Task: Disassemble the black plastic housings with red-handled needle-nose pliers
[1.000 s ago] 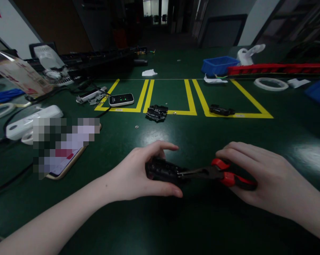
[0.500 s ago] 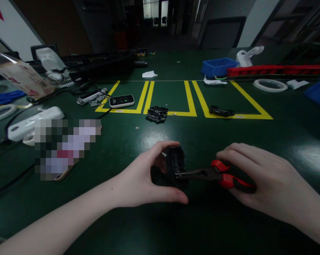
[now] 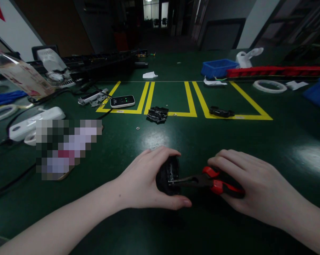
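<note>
My left hand [image 3: 146,180] is closed round a black plastic part [image 3: 173,168], thumb below it and fingers behind and above. In my right hand [image 3: 245,180] is a pair of needle-nose pliers [image 3: 216,186] with red and black handles. The tips of the pliers reach into the inner side of the black part, where a small shiny metal piece shows; whether the jaws grip it I cannot tell. Farther up the table lie some black plastic pieces [image 3: 157,114] and, to the right, another long black piece [image 3: 221,112] on yellow tape.
Yellow tape [image 3: 190,99] marks out boxes on the green table. A small white device [image 3: 123,101] with a green light sits left, near a white power strip [image 3: 38,122] and a bottle [image 3: 24,76]. Small metal ring [image 3: 138,128] at centre; blue bin [image 3: 218,67] and tape roll [image 3: 269,86] at right.
Both hands have shifted slightly, the pliers moving left and a little down. The black part has turned and sits deeper in my left hand. The pliers' tips stay at the part.
</note>
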Motion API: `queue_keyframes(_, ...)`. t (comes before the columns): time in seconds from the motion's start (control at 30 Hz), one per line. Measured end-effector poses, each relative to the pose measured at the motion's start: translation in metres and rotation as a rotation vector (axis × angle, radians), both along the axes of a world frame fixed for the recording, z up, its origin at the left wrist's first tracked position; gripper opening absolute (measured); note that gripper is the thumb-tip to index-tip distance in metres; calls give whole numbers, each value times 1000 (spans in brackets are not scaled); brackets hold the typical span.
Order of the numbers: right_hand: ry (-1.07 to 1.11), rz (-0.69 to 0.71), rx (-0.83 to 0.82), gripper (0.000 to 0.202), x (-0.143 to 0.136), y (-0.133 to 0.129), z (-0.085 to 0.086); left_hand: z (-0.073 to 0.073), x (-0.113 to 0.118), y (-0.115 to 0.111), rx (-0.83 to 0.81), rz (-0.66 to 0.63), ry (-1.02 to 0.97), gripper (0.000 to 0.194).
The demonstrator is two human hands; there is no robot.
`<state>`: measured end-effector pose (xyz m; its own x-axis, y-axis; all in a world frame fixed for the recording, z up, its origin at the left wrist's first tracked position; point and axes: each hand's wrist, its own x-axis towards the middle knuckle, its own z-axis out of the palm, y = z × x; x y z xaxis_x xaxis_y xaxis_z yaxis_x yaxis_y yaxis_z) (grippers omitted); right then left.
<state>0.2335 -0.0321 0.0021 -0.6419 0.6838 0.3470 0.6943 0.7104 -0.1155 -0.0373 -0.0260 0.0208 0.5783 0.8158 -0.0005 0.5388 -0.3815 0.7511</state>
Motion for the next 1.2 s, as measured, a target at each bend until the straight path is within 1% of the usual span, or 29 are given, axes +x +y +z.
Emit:
queue_keyframes(0.07,2,19,-9,39,0,0,0,-1,-1,2,28,-65,25,71)
queue_keyframes(0.2,-26,81,-3,41,0,1,-1,-7,-5,6,62,-240,44,72)
queue_keyframes(0.27,-37,98,-6,40,1,1,-2,-10,-7,7,91,-305,62,76)
queue_keyframes(0.37,-36,127,6,40,2,3,-2,-12,-9,6,108,-333,62,87)
queue_keyframes(0.47,-61,116,12,42,2,2,0,-12,-8,5,93,-328,63,91)
queue_keyframes(0.63,-83,80,40,41,3,0,5,-9,-9,5,102,-305,37,86)
queue_keyframes(0.73,-80,60,65,40,6,3,6,-6,-12,8,102,-249,4,87)
queue_keyframes(0.87,-75,57,119,40,15,11,6,0,-18,13,63,-148,35,84)
queue_keyframes(0.97,-94,29,164,38,21,16,9,5,-18,15,38,-57,37,74)
queue_keyframes(1.03,-113,10,192,35,22,18,13,7,-17,14,15,-21,25,65)
queue_keyframes(1.1,-129,-8,205,34,22,18,17,8,-14,11,-29,-14,13,61)
queue_keyframes(1.2,-140,-39,201,33,21,18,20,4,-10,7,-129,-59,-55,62)
